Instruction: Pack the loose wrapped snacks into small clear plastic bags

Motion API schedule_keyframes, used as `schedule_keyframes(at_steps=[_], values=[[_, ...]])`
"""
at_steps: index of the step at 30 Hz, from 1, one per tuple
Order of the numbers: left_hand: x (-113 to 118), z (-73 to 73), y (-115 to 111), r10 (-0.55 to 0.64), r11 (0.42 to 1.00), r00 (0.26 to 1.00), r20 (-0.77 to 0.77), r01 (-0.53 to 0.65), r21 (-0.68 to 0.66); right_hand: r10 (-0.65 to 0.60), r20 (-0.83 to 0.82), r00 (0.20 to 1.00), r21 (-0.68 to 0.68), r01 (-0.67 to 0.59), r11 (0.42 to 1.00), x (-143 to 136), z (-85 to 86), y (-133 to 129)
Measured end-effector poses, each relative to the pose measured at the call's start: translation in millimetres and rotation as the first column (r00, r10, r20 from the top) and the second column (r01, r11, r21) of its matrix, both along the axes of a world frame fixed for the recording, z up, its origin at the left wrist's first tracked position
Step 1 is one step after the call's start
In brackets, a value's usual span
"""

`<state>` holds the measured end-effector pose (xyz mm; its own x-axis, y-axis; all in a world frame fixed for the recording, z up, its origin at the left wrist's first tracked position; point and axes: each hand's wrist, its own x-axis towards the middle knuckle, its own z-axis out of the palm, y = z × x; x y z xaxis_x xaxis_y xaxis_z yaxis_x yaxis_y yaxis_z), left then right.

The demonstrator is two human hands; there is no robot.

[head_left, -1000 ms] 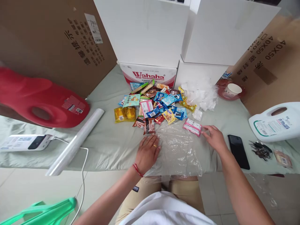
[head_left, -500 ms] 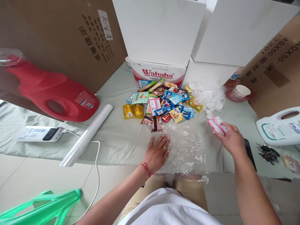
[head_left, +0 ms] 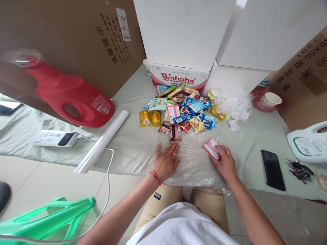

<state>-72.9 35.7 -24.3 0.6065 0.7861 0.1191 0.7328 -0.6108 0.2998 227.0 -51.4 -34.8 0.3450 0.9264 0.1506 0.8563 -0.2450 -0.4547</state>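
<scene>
My right hand (head_left: 225, 163) pinches a pink-and-white snack packet (head_left: 212, 148) just above a sheet of clear plastic film (head_left: 194, 163). Spread flat, my left hand (head_left: 167, 161) rests at the left side of the film, fingers apart, a ring on one finger and a red cord on the wrist. Just beyond its fingertips lies a brown-wrapped snack (head_left: 175, 132). Behind it is a heap of small wrapped snacks, among them a yellow packet (head_left: 197, 124), a mint-coloured packet (head_left: 157, 104) and an amber twin pack (head_left: 150, 118).
A red detergent jug (head_left: 76, 98), a power bank (head_left: 55, 138) with a white cable, and a clear film roll (head_left: 102, 141) lie left. Crumpled white plastic (head_left: 231, 102), a paper cup (head_left: 272, 99), a phone (head_left: 273, 169), keys (head_left: 298, 170) and a white jug (head_left: 310, 143) stand right. A Wahaba-lettered box (head_left: 178, 76) is behind.
My right hand has carried the pink-and-white packet leftward, from beside the crumpled plastic to over the film. The phone it partly covered now shows whole. My left hand stays flat.
</scene>
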Motion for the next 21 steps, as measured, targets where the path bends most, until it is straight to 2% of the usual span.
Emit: schedule_keyframes(at_steps=[2, 4, 7, 9, 11, 13, 15, 17, 18, 19, 21], values=[[-4.5, 0.3, 3.3, 0.008, 1.000, 1.000, -0.006, -0.008, 0.000, -0.017, 0.023, 1.000, -0.033, 0.018, 0.999, 7.5, 6.9, 0.5], [-5.8, 0.5, 5.2, 0.003, 1.000, 1.000, -0.005, -0.003, -0.003, -0.056, 0.041, 0.998, -0.025, 0.057, 0.998, 9.9, 21.2, 1.6], [-5.5, 0.4, 5.5, -0.003, 1.000, 1.000, 0.004, 0.003, -0.005, -0.023, 0.023, 0.999, 0.076, 0.022, 0.997, 0.7, 49.5, 3.4], [-5.4, -0.1, 5.1, -0.002, 1.000, 1.000, 0.009, 0.002, -0.010, 0.107, 0.029, 0.994, 0.118, -0.109, 0.987, -13.6, 63.6, 4.7], [-5.9, -0.6, 4.7, 0.001, 1.000, 1.000, 0.018, -0.001, -0.022, 0.282, 0.050, 0.958, 0.080, -0.286, 0.955, -29.9, 66.5, 6.2], [-6.8, -1.0, 4.6, 0.006, 0.999, 1.000, 0.028, -0.005, -0.033, 0.435, 0.046, 0.899, -0.012, -0.435, 0.900, -42.4, 58.5, 8.6], [-7.6, -0.9, 4.5, 0.011, 0.999, 0.999, 0.038, -0.010, -0.037, 0.531, 0.009, 0.847, -0.102, -0.527, 0.844, -47.6, 47.5, 14.3], [-8.3, -0.3, 4.4, 0.011, 0.999, 0.999, 0.044, -0.009, -0.044, 0.578, -0.051, 0.814, -0.161, -0.578, 0.800, -48.0, 44.3, 27.9], [-8.6, 0.0, 4.3, 0.009, 0.999, 0.999, 0.046, -0.007, -0.048, 0.578, -0.072, 0.813, -0.165, -0.581, 0.797, -48.5, 47.5, 39.5], [-8.9, 0.1, 4.2, 0.009, 0.999, 0.999, 0.047, -0.007, -0.051, 0.565, -0.073, 0.822, -0.153, -0.569, 0.808, -50.5, 53.6, 54.7], [-9.5, -0.4, 3.9, 0.012, 0.999, 0.999, 0.048, -0.009, -0.049, 0.489, -0.004, 0.872, -0.091, -0.487, 0.868, -61.8, 70.6, 95.5]])
